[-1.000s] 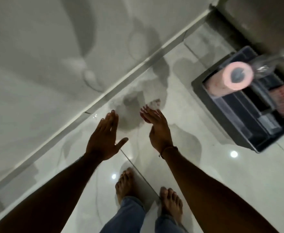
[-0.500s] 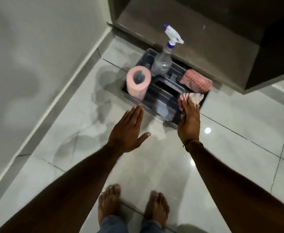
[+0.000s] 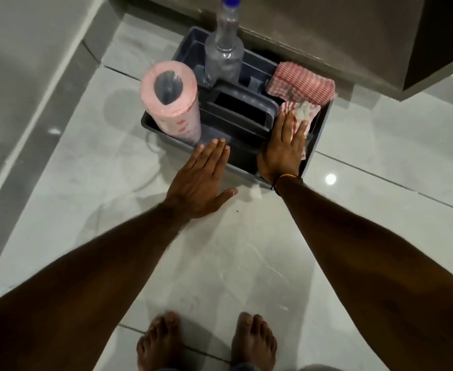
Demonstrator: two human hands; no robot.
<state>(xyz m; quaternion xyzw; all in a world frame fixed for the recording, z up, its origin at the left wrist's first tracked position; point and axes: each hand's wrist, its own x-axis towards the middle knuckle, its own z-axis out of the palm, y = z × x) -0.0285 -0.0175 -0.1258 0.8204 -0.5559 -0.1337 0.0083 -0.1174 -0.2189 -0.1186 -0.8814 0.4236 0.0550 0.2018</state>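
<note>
The soft, light cloth (image 3: 305, 112) lies in the box's (image 3: 242, 159) near right corner under the flat right hand (image 3: 281, 153), the left hand (image 3: 201, 183) is spread wide, and any bunched fold looks easy to pinch.

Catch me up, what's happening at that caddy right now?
A barefoot person stands over a dark caddy on the floor. The right hand rests flat on a crumpled red-and-white cloth in its right compartment. The left hand hovers open at the near rim. A pink paper roll, spray bottle and folded checked cloth sit inside.
</note>
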